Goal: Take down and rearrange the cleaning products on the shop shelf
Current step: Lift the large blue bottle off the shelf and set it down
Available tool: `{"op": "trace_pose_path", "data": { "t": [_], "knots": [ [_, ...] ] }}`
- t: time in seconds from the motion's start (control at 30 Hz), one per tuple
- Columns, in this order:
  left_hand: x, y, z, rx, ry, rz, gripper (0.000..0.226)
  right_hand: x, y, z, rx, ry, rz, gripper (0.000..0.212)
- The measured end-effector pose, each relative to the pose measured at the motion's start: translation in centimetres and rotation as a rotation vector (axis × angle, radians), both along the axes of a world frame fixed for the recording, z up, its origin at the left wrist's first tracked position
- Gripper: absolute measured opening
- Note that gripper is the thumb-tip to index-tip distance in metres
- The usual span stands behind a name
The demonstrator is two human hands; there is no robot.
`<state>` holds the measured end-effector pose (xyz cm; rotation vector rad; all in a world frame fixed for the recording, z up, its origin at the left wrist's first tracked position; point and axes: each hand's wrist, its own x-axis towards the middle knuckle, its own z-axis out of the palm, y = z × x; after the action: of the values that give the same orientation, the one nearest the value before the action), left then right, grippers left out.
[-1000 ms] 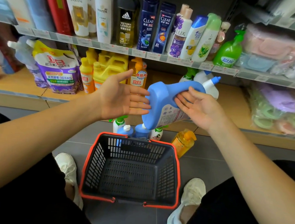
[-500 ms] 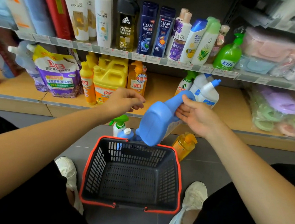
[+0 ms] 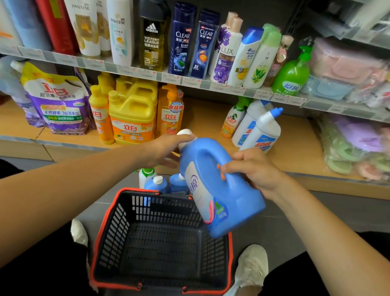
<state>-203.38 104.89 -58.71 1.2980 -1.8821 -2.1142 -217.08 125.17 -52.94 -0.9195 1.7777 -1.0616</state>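
Observation:
A blue detergent jug with a white cap hangs tilted above the far right corner of the basket, its cap pointing up-left toward the lower shelf. My right hand grips its handle from the right. My left hand is curled round the jug's neck just below the cap. On the lower shelf board stand a yellow jug, orange bottles, a purple refill pouch and white bottles with blue caps.
A black shopping basket with a red rim sits on the floor between my shoes, nothing in it. Several small bottles stand on the floor behind it. Shampoo bottles line the upper shelf; packed sponges fill the right side.
The jug has swung round: its base went from lower left to lower right and its cap now points up-left. My left hand closed on the neck and my right took the handle.

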Motion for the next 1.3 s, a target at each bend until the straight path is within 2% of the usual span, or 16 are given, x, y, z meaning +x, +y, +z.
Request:
{"op": "trace_pose_path", "data": {
  "t": [0.07, 0.2, 0.27, 0.37, 0.43, 0.53, 0.7, 0.9, 1.13, 1.3],
  "knots": [
    [-1.2, 0.3, -0.8, 0.020, 0.027, 0.028, 0.058, -0.4, 0.4, -0.1, 0.011, 0.057, 0.025, 0.014],
    [-3.4, 0.5, -0.9, 0.032, 0.088, 0.064, 0.048, -1.5, 1.4, -0.5, 0.070, 0.201, 0.024, 0.033],
    [-4.3, 0.0, -0.4, -0.006, 0.158, 0.071, 0.052, -2.3, 1.9, -0.4, 0.082, 0.245, 0.008, 0.038],
    [-5.7, -0.6, 1.3, -0.158, 0.294, 0.046, 0.049, -3.6, 2.2, -0.1, 0.095, 0.313, 0.003, 0.046],
    [-6.6, -1.0, 2.6, -0.291, 0.364, 0.041, 0.043, -4.7, 2.1, -0.1, 0.101, 0.335, -0.009, 0.038],
    [-7.7, -1.6, 3.7, -0.504, 0.408, 0.079, 0.052, -6.5, 1.3, -0.1, 0.102, 0.418, -0.032, 0.027],
    [-8.8, -3.1, 3.9, -0.717, 0.411, 0.146, 0.060, -9.6, -2.1, -1.2, 0.117, 0.685, 0.026, 0.026],
    [-10.2, -5.0, 1.7, -0.865, 0.330, 0.223, 0.056, -13.6, -7.4, -5.4, 0.132, 0.823, 0.042, 0.027],
    [-11.8, -6.1, -2.9, -0.934, 0.209, 0.313, 0.061, -16.7, -11.9, -11.7, 0.134, 0.797, 0.007, 0.022],
    [-13.5, -6.5, -4.2, -1.023, 0.243, 0.222, 0.053, -18.1, -13.0, -14.8, 0.107, 0.754, -0.025, 0.031]
  ]
}}
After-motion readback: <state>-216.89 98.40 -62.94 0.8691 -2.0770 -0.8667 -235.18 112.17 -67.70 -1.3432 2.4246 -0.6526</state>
